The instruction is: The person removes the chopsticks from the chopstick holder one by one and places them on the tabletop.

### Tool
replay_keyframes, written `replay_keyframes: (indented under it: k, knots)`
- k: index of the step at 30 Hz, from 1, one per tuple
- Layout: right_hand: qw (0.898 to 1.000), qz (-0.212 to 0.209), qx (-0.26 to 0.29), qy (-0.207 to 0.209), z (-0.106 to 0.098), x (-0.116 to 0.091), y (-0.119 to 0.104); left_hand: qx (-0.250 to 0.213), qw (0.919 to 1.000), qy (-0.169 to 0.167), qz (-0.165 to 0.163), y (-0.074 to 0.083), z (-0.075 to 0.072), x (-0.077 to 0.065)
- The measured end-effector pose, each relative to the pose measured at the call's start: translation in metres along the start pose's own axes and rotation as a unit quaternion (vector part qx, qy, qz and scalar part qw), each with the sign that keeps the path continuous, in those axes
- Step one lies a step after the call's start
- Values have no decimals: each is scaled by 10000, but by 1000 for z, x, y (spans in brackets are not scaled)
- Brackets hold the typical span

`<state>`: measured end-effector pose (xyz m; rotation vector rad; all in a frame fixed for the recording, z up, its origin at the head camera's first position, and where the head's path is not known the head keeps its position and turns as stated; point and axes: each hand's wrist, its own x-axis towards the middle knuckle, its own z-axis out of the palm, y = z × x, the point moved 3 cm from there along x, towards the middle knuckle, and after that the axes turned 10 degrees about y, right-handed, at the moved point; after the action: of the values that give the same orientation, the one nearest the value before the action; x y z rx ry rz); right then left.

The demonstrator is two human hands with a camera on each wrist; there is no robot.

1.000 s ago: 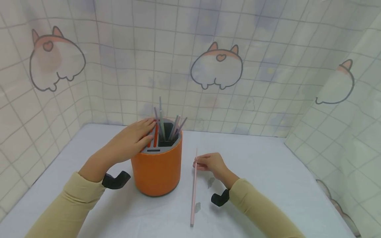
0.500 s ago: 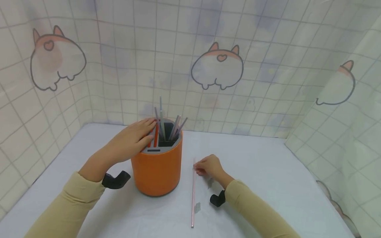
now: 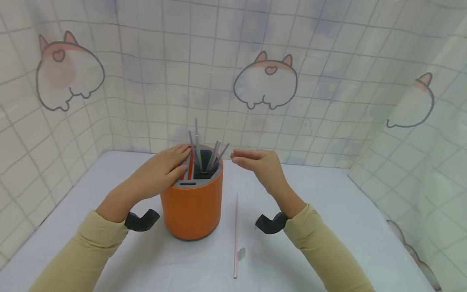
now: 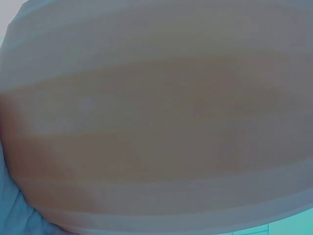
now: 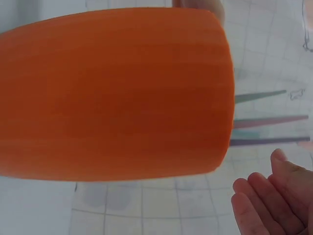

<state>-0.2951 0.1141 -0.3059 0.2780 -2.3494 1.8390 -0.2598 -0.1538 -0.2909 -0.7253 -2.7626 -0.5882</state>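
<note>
A round orange holder (image 3: 191,213) with a slotted grey top stands left of centre in the head view. Several thin straws (image 3: 198,154) poke up from its dark square compartment. My left hand (image 3: 160,168) rests on the left of the top, fingers laid over the slots. Just right of the rim, my right hand (image 3: 257,160) is raised with nothing in it, its fingers fairly straight. In the right wrist view that hand (image 5: 274,200) is below the straw tips, apart from them. A pink straw (image 3: 236,239) lies on the table. The holder's wall (image 4: 161,122) fills the left wrist view, hazy.
The white-covered table (image 3: 313,194) reaches back to a grid-patterned curtain (image 3: 204,81) with cartoon animal prints, which also hangs at both sides. A small grey patch (image 3: 241,254) shows beside the pink straw.
My right hand lowered the pink straw onto the table and let go of it. It then rose toward the holder's right rim. My left hand has stayed put.
</note>
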Motion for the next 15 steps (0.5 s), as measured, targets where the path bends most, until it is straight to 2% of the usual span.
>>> replay_keyframes:
  k: [5,12,15]
  knots:
    - [9998,-150,75,-132,11,3,-11,3,10000,12,11,0,1,1]
    - [9997,-124,190,55,24,4,-12,4,10000,10,3,2,-2,-1]
    - [9989,-197,397,120,27,5,-14,15,10000,24,12,2,-2,-1]
